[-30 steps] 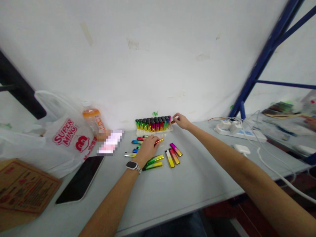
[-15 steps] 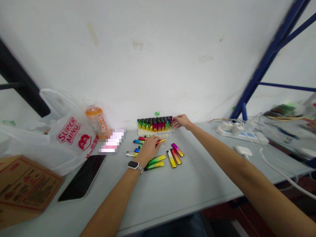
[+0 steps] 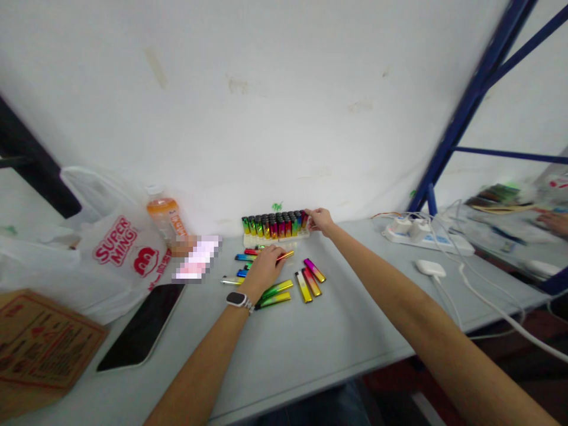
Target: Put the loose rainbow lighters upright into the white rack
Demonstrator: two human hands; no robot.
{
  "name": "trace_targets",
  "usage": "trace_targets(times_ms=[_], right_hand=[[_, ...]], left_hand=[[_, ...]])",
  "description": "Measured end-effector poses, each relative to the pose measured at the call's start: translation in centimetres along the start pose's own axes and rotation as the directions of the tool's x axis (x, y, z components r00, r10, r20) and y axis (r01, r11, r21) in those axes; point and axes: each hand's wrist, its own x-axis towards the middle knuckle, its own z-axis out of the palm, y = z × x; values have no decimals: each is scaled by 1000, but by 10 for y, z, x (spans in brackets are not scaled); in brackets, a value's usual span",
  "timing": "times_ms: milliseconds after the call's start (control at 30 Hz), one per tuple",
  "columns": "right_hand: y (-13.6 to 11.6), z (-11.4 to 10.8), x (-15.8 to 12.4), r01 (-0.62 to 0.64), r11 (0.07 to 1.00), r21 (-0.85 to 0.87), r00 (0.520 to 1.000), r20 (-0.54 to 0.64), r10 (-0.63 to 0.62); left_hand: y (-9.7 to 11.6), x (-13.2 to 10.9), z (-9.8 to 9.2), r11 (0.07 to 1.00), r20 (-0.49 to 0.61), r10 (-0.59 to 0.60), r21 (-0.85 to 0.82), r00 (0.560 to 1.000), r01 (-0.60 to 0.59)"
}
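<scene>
Several shiny multicoloured lighters (image 3: 274,226) with black tops stand upright in rows in a pale tray (image 3: 277,241) near the wall. My right hand (image 3: 322,220) is at the tray's right end, its fingers closed on the end lighter (image 3: 305,220). My left hand (image 3: 262,269) rests low over the loose lighters, with a gold-red lighter (image 3: 285,256) between its fingers. Left of that hand lie other lighters, partly hidden, including a blue one (image 3: 245,257). Green-and-yellow lighters (image 3: 276,289) lie by its wrist; a yellow one (image 3: 304,287), an orange-red one (image 3: 312,282) and a purple one (image 3: 315,270) lie to the right.
On the left are a cardboard box (image 3: 48,349), a white plastic bag (image 3: 115,254), an orange drink bottle (image 3: 164,216) and a black phone (image 3: 142,328). A power strip (image 3: 428,238), a white charger (image 3: 430,268) and cables are on the right. Another person's hand (image 3: 554,223) shows at the far right.
The view has shifted slightly, moving everything a little left. My right hand's fingers have drawn in closer around the end lighter. My left hand stays over the loose lighters, still holding one.
</scene>
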Motion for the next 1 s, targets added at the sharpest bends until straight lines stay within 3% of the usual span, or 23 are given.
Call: trace_targets(times_ms=[133, 367, 433, 533, 667, 733, 867, 1000], right_hand=[[0, 5, 4, -31, 996, -81, 994, -106, 22], [8, 10, -3, -39, 974, -222, 986, -164, 2], [13, 9, -12, 5, 958, -285, 976, -207, -67], [19, 8, -38, 165, 930, -329, 938, -238, -251], [19, 15, -87, 422, 880, -217, 885, -109, -452], [18, 20, -109, 483, 868, -118, 867, -75, -493], [22, 28, -133, 468, 883, 29, 883, -55, -466], [29, 33, -140, 438, 895, 80, 899, -18, -438]], left_hand=[[-1, 0, 1, 1000, -10, -8, -25, 1000, 8], [11, -2, -9, 996, -69, -1, -91, 998, -5], [14, -2, -12, 992, -83, -26, -125, 996, 16], [16, -1, -13, 972, -119, -112, -218, 987, 84], [17, 1, -9, 901, -194, -203, -421, 960, 105], [18, 0, -8, 879, -245, -225, -468, 943, 88], [26, -2, -7, 845, -354, -247, -535, 902, 21], [37, -4, -3, 690, -275, -284, -724, 919, -3]])
